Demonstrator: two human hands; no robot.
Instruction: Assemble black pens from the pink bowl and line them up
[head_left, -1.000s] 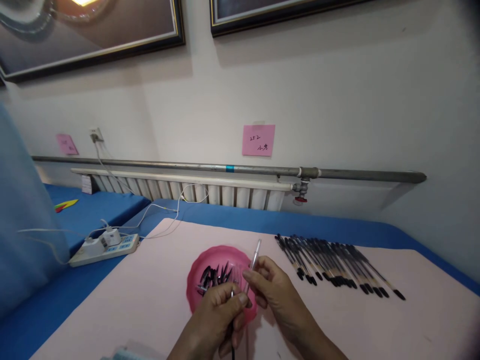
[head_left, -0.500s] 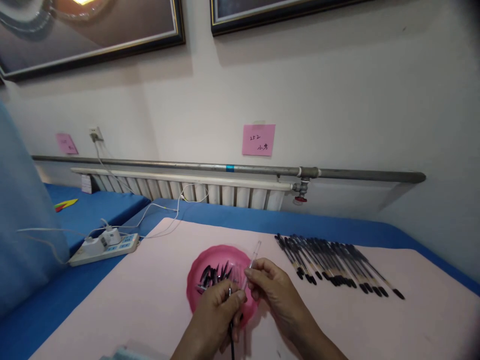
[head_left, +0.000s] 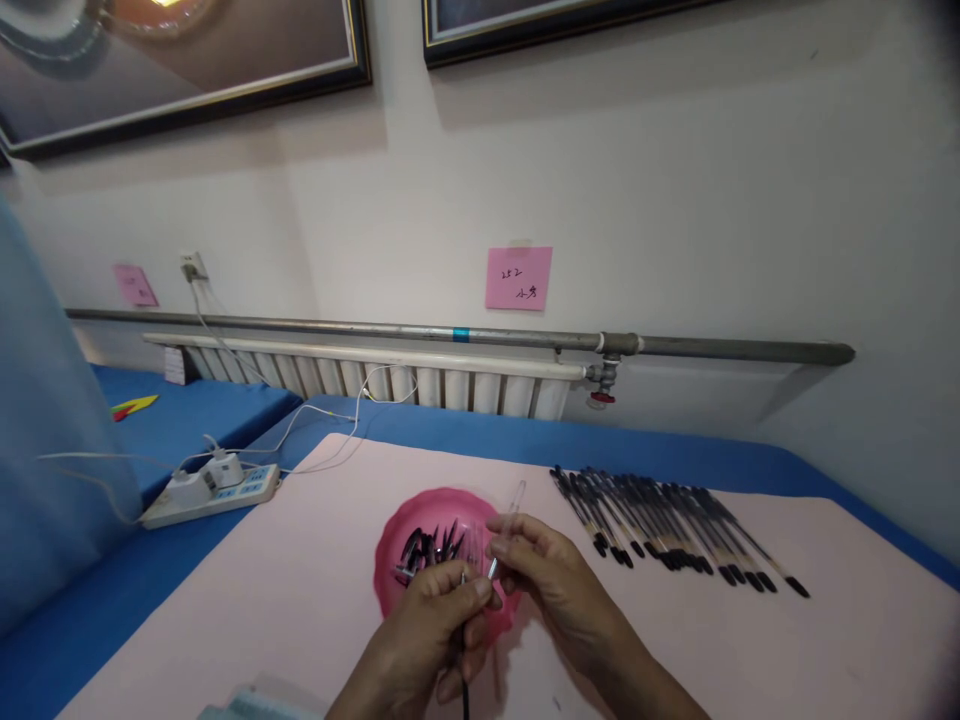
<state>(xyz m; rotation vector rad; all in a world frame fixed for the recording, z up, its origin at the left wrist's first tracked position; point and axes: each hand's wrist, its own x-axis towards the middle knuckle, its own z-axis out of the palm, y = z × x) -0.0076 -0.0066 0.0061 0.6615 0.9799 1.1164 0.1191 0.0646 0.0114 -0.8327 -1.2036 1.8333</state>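
Observation:
My left hand (head_left: 439, 625) is closed around a thin dark pen refill (head_left: 464, 700) whose lower end sticks out below the fist. My right hand (head_left: 544, 575) pinches a clear pen barrel (head_left: 510, 508) that points up and away, its near end meeting the left fingertips. Both hands hover over the near edge of a pink dish (head_left: 397, 530) holding several small black pen parts (head_left: 431, 547). A row of several assembled black pens (head_left: 667, 525) lies on the pink mat (head_left: 300, 590) to the right.
A white power strip (head_left: 214, 490) with plugged chargers and white cables sits on the blue table cover (head_left: 525, 440) at the left. A radiator (head_left: 375, 380) and a pipe run along the wall behind. Something pale shows at the bottom edge (head_left: 259, 705).
The hands have stayed over the dish; the clear barrel's near end has come down to the left hand's fingertips, and the view has shifted very slightly.

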